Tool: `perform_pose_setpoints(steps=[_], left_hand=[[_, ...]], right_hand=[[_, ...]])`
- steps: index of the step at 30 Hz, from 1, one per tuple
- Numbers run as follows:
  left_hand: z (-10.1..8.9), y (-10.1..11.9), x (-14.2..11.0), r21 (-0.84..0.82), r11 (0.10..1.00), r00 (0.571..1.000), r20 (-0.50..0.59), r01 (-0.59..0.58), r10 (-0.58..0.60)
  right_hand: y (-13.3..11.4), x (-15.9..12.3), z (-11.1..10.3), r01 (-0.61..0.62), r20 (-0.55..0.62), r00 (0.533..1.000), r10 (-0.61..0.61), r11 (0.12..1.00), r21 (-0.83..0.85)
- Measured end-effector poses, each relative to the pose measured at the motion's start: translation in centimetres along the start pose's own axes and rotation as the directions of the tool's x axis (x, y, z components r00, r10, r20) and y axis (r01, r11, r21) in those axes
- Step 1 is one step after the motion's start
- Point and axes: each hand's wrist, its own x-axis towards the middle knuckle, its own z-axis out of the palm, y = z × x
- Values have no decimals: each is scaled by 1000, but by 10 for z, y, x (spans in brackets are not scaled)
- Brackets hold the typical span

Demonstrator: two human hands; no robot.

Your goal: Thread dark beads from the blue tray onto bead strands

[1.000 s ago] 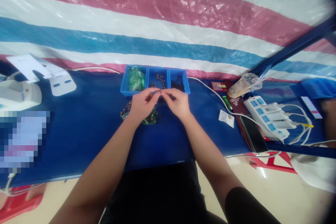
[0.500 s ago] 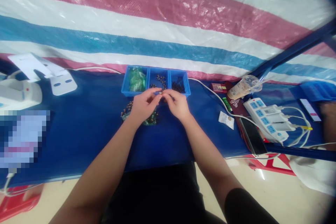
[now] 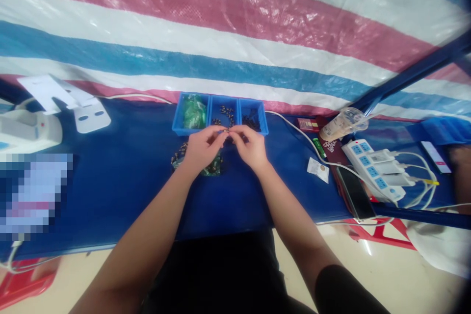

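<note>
My left hand (image 3: pixel 202 148) and my right hand (image 3: pixel 250 147) meet at the fingertips, both pinching a tiny metal part (image 3: pixel 226 130) whose kind is too small to make out. Just behind them stands a blue three-compartment bin (image 3: pixel 183 132). Its left compartment holds a green plastic bag (image 3: pixel 195 112), the middle one small brass-coloured parts (image 3: pixel 227 110), and the right one small dark parts (image 3: pixel 250 118). Under and beside my left hand lies a green bag (image 3: pixel 212 168) with more small metal parts (image 3: pixel 179 154), partly covered by the hand.
To the right are a plastic drink cup (image 3: pixel 340 125), a white power strip (image 3: pixel 371 169) with chargers, a dark phone (image 3: pixel 355 194) and a small white packet (image 3: pixel 318 170). A white stand (image 3: pixel 91 115) is at the left. At the far right, part of another person's arm (image 3: pixel 461 171) shows.
Both hands keep their fingertips together on the tiny part, with barely any shift. The whole view has moved slightly; the things on the table stay in place.
</note>
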Motion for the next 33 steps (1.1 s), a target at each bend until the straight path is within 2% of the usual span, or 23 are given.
perform_pose_setpoints(steps=[10,16,21,29,33], left_hand=[[1,1,-1,7,1000,1000,-5,-26,26],[2,0,-1,20,999,999,-14,-44,44],[2,-1,0,52,998,998,-33,-44,46],[0,-1,1,123,989,995,-47,-87,94],[0,1,1,117,990,996,-39,-74,79]], right_hand=[[-2,0,-1,-39,39,999,38,999,31],[-2,0,0,-47,0,999,47,998,42],[-1,0,1,-86,14,996,85,992,89],[-1,2,-2,-18,-21,1000,18,1000,-24],[-2,0,-1,-25,-10,1000,25,999,-23]])
